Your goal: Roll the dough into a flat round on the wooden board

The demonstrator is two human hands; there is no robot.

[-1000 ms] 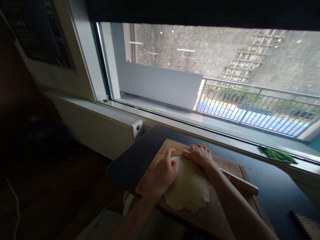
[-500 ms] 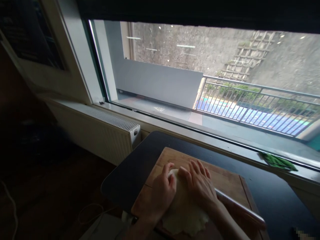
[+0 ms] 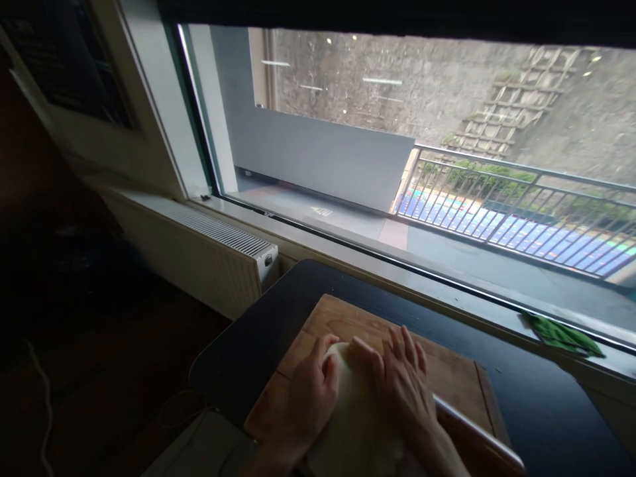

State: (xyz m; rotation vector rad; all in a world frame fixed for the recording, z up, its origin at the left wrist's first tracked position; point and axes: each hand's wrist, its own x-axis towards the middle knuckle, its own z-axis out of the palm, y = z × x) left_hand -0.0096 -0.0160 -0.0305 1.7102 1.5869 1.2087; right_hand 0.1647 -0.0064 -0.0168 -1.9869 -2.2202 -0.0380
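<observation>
A pale sheet of dough (image 3: 360, 411) lies on a wooden board (image 3: 342, 315), its near part running out at the bottom of the view. My left hand (image 3: 313, 384) curls round the dough's far left edge, thumb and fingers bent against it. On the right, my right hand (image 3: 402, 371) rests with its fingers stretched out over the far side of the dough and the board, the thumb side touching the dough. A rolling pin (image 3: 479, 434) with a shiny surface lies on the board just right of my right wrist, partly behind the forearm.
The board sits on a dark table (image 3: 238, 351) with rounded corners, set against a window sill (image 3: 338, 248). A green cloth (image 3: 564, 334) lies on the sill at the right. Left of the table a white radiator (image 3: 199, 245) stands under the window, and a cable (image 3: 44, 404) trails over the dark floor.
The view has shifted slightly, so the board and both hands appear a little lower. Both hands keep nearly the same hold and position on the dough.
</observation>
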